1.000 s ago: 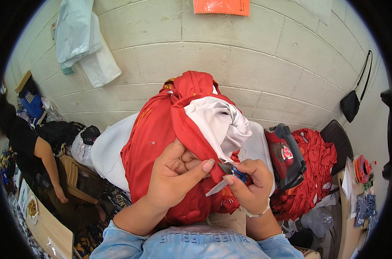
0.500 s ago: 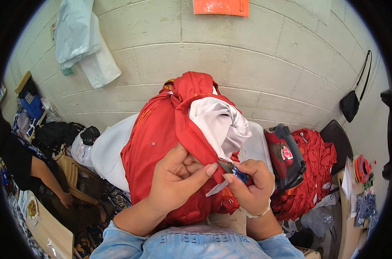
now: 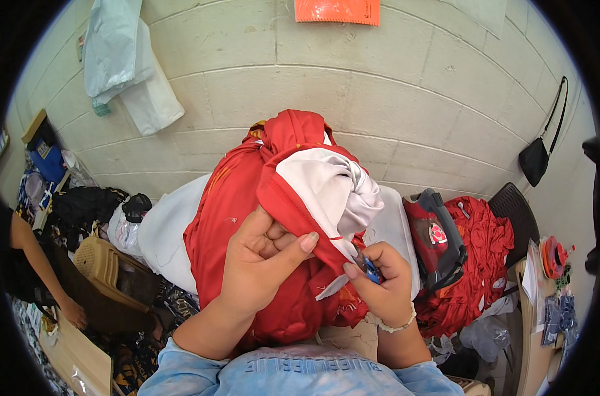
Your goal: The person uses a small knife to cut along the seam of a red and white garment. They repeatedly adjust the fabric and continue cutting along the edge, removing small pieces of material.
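A large red garment (image 3: 230,204) lies heaped in front of me, its white inner side (image 3: 319,178) turned out near the top. My left hand (image 3: 263,261) pinches the red stitched hem between thumb and curled fingers. In my right hand (image 3: 387,277) is a small pair of thread snips (image 3: 371,269) with blue handles, its blades mostly hidden by cloth and fingers. The snips lie against the hem's lower end, where a loose pale corner of fabric hangs down.
The garment rests on a white padded surface (image 3: 164,228). To the right are a red-and-black iron (image 3: 435,237) and a pile of red cloth (image 3: 478,244). At left another person's arm (image 3: 45,264) reaches over a wooden tabletop (image 3: 82,353), near a tan plastic chair (image 3: 98,264).
My left hand has shifted slightly left and up the hem, showing more white fabric. The snips have moved a little down and right. At left, the other person's arm has moved lower over the tabletop.
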### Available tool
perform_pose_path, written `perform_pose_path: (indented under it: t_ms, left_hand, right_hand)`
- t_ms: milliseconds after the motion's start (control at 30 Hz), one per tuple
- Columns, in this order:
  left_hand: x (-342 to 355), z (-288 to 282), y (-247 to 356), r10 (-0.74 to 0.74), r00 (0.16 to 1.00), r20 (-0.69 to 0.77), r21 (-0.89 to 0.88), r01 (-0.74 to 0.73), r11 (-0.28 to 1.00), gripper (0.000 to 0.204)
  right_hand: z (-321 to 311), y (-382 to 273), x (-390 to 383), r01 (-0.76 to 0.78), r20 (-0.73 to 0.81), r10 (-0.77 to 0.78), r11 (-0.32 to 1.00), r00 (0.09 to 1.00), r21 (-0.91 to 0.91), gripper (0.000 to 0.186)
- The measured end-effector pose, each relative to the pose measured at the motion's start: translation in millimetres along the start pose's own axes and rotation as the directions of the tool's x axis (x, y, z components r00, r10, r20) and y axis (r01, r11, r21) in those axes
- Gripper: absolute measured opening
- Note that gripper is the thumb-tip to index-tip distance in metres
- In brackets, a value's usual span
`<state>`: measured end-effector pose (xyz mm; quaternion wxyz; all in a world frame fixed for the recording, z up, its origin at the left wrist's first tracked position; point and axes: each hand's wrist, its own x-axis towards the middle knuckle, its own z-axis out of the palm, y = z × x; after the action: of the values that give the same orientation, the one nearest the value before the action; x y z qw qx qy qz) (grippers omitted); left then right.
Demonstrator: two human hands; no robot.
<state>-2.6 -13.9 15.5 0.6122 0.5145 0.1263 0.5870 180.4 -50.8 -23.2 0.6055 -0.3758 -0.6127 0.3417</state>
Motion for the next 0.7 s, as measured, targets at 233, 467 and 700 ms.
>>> perform_pose_path:
  t_ms: [233,467,700]
  left_hand:
    - [-1.3,3.7,0.7,-0.008,0.998,0.055,-0.001,0.008,1.000,0.047]
    - [-2.2,4.8,-0.6,0.025,0.996,0.085,0.037,-0.028,0.999,0.046]
    - [-5.5,6.4,-2.0,0.002,0.995,0.101,0.064,-0.008,0.998,0.048]
  right_hand:
    - [-2.4,-7.1,-6.3,0.291,-0.023,-0.308,0.918,0.951,-0.270,0.029]
    - [-4.7,-8.4,-2.6,0.379,0.028,-0.401,0.838,0.916,-0.392,0.035]
    - [-0.5,-13.2,3.2,0.413,0.034,-0.430,0.839,0.902,-0.355,0.037]
